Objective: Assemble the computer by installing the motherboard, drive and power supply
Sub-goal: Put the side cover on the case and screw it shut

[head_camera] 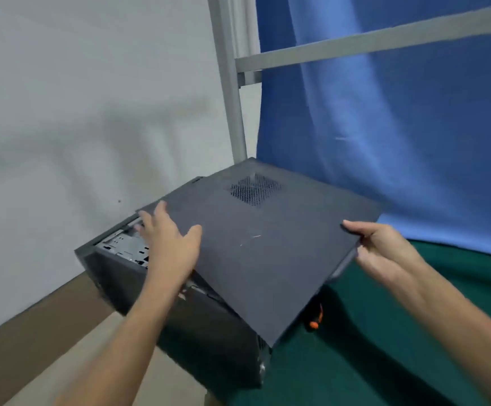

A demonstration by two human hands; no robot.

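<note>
**A:** Start closest. What are the hands doing?

**B:** Both forearms reach forward, spread well apart. The right hand [385, 250] has a narrow pinching grip on the near right corner of the side panel [267, 244], thumb on top and fingers tucked beneath. The left hand [168, 244] is at the panel's left edge with its thumb on the top face and its fingers fairly straight, reaching past the edge. It's blurred, so I can't tell whether that grip closes under the sheet or just steadies it.

**A:** Why hold it at opposite edges?

**B:** My guess is control. It's a wide, thin sheet, and two spaced holds keep it level enough to line up with the computer case [209, 332].

**A:** Where's the case?

**B:** It's lying on its side on the green tabletop [385, 347], directly under the panel. The panel sits skewed and tilted above it, not seated, and bare metal framing [127, 247] shows at the far left. I can't see a motherboard, drive or power supply.

**A:** Going on, or coming off?

**B:** I can't say from this.

**A:** Anything else?

**B:** An orange-handled tool [314, 320] lies on the tabletop, half under the panel's edge. Behind are a blue cloth [385, 127], a grey metal frame [232, 112] and a pale wall [77, 98].
</note>
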